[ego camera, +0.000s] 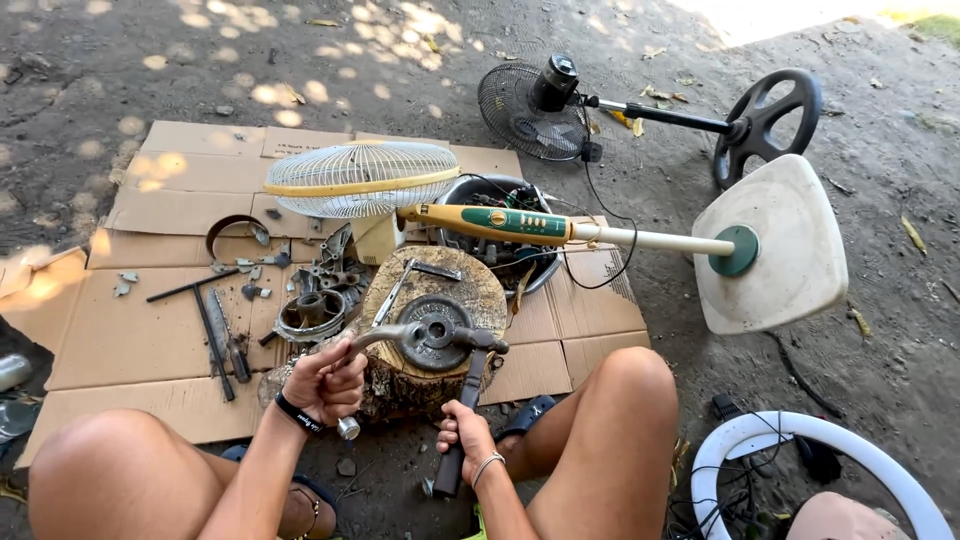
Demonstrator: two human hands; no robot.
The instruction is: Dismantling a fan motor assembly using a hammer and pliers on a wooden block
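Steel punch (385, 338) gripped in left hand (322, 383), tip on round motor part (434, 332) (atop stump (400, 375)); right hand (467, 432) fingers clamped on hammer (466, 400).

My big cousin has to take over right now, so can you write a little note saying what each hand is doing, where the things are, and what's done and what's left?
Left hand: gripping a metal tool's handle; its head rests against the round metal part.
Right hand: holding a hammer by its dark handle, head against the part's right side.
The part lies on the wood stump.
Loose metal pieces and hand tools lie on the cardboard.
A cream stand fan lies behind the stump.
Done: some parts are off.
Left: the part remains on the stump.
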